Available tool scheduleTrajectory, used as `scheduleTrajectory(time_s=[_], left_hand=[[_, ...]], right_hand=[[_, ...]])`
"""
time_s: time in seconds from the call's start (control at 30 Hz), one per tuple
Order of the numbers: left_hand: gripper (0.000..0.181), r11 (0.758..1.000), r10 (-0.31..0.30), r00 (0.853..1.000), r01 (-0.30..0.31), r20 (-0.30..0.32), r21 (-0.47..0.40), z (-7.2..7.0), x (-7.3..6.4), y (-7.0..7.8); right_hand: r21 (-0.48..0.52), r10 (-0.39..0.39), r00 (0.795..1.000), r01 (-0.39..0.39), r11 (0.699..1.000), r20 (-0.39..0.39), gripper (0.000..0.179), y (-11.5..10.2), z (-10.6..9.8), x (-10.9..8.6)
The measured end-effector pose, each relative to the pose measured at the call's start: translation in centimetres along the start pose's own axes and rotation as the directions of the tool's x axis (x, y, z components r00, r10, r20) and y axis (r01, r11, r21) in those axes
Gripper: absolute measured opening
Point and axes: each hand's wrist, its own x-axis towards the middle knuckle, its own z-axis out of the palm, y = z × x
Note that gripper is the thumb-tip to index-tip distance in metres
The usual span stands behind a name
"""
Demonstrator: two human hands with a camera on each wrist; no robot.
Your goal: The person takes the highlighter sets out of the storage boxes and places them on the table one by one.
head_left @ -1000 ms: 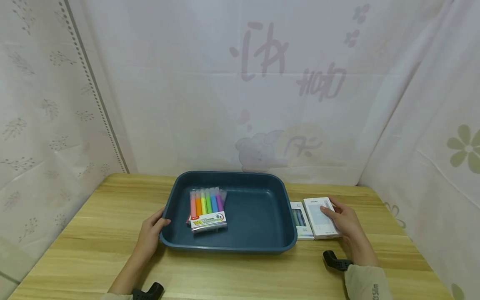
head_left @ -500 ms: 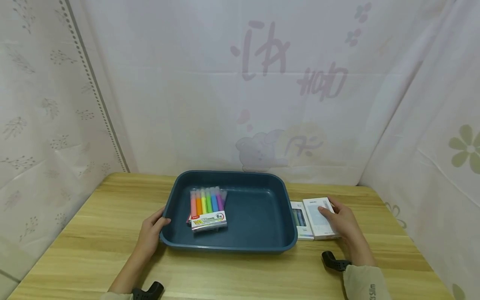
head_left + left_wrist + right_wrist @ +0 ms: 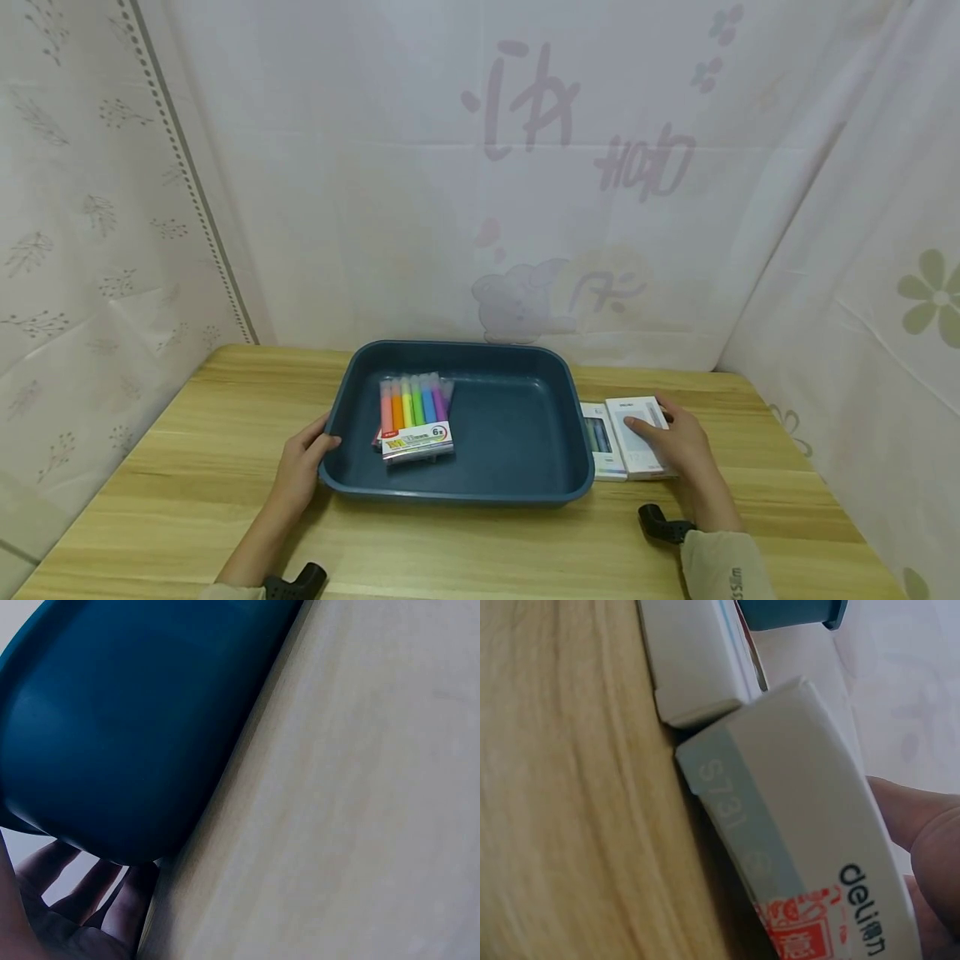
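Here's R grip (image 3: 684, 443) pinching the white box (image 3: 637, 454) on the desk (image 3: 480, 542), tray's 3 o'clock, long axis approx. 11-to-5, R edge part-hidden by fingers! L grip (image 3: 298, 462) holds the tray (image 3: 517, 433) rim at 9, fingertips obscured; 2nd box (image 3: 609, 465) part-hidden.

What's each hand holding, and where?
Left hand: the blue rectangular plastic tray, by its left rim. Right hand: the rightmost white cardboard box, by its right side.
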Motion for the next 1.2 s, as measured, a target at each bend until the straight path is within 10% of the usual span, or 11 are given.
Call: scheduleTrajectory(time_s=[1.2], left_hand=[[0.055, 1.000, 0.006, 1.000, -0.006, 0.004, -0.010, -0.01, -0.11, 0.01]], right_hand=[[-0.027, 0.004, 1.000, -0.005, 1.000, -0.024, 0.085, 0.01, 0.52, 0.09]])
